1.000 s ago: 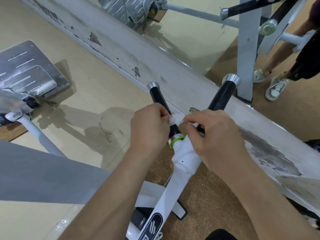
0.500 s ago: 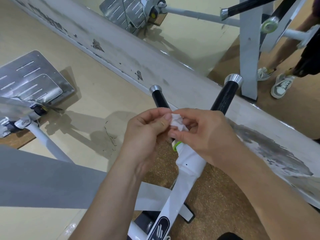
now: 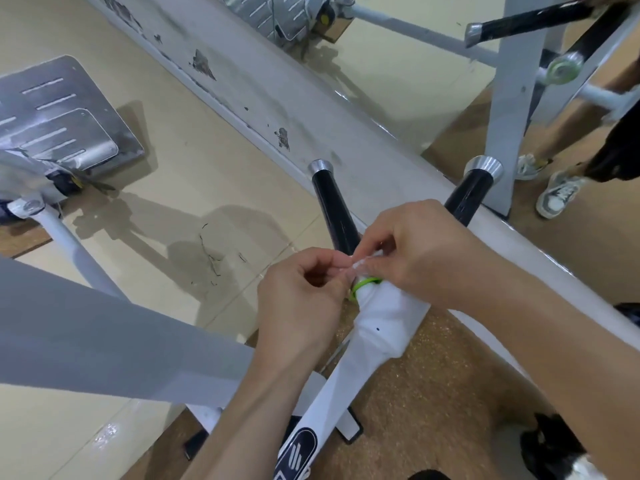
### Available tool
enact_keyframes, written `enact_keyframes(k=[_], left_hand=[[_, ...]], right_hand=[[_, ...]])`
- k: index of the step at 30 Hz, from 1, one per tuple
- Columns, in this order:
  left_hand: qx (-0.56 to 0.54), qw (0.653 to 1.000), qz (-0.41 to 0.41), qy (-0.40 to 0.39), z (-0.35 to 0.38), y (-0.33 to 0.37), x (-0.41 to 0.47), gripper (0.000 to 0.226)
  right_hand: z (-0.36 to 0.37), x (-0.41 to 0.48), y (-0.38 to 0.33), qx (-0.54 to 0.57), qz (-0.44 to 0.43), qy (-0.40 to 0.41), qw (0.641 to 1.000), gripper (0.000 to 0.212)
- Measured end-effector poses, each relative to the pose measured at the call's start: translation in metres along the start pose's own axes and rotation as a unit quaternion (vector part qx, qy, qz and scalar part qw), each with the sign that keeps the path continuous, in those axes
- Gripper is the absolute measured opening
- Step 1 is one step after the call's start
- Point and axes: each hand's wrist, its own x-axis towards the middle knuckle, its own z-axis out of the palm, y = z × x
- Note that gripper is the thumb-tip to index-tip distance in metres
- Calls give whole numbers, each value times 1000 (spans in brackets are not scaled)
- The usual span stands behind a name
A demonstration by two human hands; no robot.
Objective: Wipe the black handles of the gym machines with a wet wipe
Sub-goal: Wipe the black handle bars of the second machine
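Above green collar (image 3: pixel 364 285): left hand (image 3: pixel 304 303) and right hand (image 3: pixel 426 251) pinch wet wipe (image 3: pixel 360 264).
Remaining: wiping both black handles (image 3: pixel 333 209), likely.

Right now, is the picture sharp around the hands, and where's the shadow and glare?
Head view: left hand and right hand look sharp, pinching a mostly hidden wipe; soft shadows on the floor; glare on the metal cap; wide lens slightly curves the ledge.

the left hand (image 3: pixel 298 301) is letting go of the left handle (image 3: pixel 330 206) and joining the right hand (image 3: pixel 426 251); both are now pinching the wipe (image 3: pixel 362 263), bunching it smaller above the green ring (image 3: pixel 367 282).
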Motion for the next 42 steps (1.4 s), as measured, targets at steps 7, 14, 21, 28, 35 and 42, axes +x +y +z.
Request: enact_keyframes(k=[7, 14, 21, 28, 35, 42], left_hand=[[-26, 999, -11, -22, -4, 2, -7, 21], [-22, 999, -23, 0, 1, -3, -15, 28], [18, 1000, -8, -3, 1, -2, -13, 23], [67, 997, 29, -17, -1, 0, -9, 24], [82, 996, 37, -17, 1, 1, -2, 16], [78, 996, 32, -20, 1, 3, 0, 19]], right_hand=[[11, 23, 6, 22, -20, 49, 998, 7], [10, 31, -17, -108, -55, -50, 991, 13], [5, 26, -2, -31, -38, -29, 998, 8], [9, 33, 5, -12, -28, 21, 999, 8], [11, 34, 17, -3, -17, 70, 997, 6], [5, 26, 15, -14, -13, 37, 999, 14]])
